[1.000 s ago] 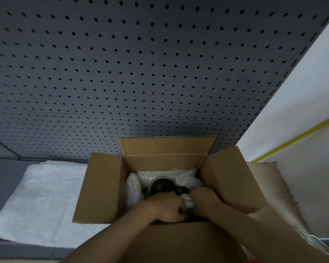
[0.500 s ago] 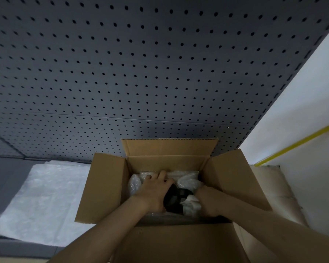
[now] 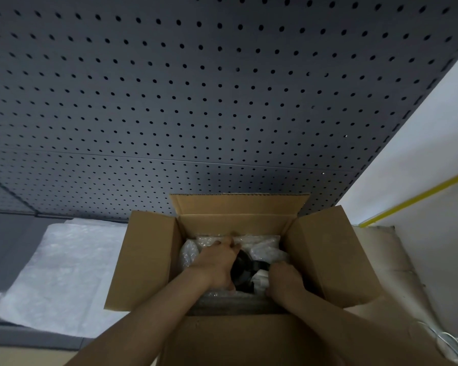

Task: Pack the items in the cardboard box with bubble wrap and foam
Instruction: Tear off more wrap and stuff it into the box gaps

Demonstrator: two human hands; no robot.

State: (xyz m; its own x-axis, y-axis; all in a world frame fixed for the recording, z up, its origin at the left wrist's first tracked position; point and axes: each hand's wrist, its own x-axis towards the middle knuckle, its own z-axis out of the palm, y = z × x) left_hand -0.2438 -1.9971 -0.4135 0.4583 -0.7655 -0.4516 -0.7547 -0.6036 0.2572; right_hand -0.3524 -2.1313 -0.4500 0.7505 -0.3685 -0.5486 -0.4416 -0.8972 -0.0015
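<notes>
Head view shows the cardboard box on the bench, all four flaps folded outward. Bubble wrap already lines the inside, and a dark round item sits in the middle of it, so the packing looks well under way. Judging from this, covering the item and closing the flaps are left.

The left hand rests flat on the item and wrap, its fingers stretched toward the far wall. The right hand has its fingers curled round a white wad just beside the item, at the near right.

A white foam sheet lies on the bench left of the box, unused. Room inside the box is tight; both hands nearly fill the opening. The pegboard stands close behind the far flap.
</notes>
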